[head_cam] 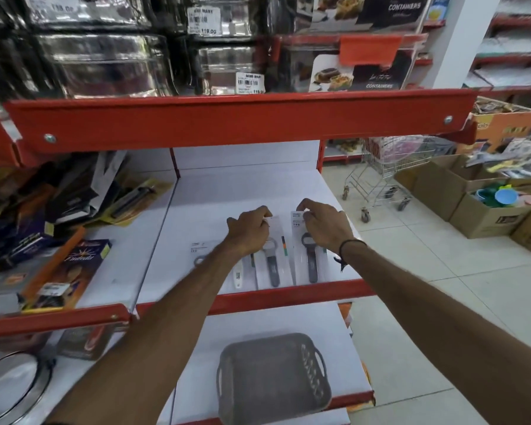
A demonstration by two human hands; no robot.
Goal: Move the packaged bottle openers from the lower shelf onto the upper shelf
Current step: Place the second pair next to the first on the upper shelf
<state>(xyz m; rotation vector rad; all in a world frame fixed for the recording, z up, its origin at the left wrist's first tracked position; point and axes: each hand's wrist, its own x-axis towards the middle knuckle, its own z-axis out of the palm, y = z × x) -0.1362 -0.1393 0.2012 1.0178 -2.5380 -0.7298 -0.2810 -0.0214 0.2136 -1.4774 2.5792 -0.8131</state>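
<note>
Three packaged bottle openers lie side by side near the front of a white shelf (227, 191) with a red lip. My left hand (249, 230) rests on the top of the middle pack (272, 265), fingers curled over its upper edge. My right hand (327, 223) pinches the top corner of the right pack (308, 259), which holds a grey-handled opener. The left pack (201, 253) is partly hidden under my left forearm. One shelf down stands a grey plastic basket (273, 377).
Boxes and carded tools are piled on the shelf section to the left (59, 228). A red shelf lip (227, 121) overhangs above, carrying steel containers. To the right are a shopping trolley (387, 176) and cardboard boxes (485, 207) on the tiled floor.
</note>
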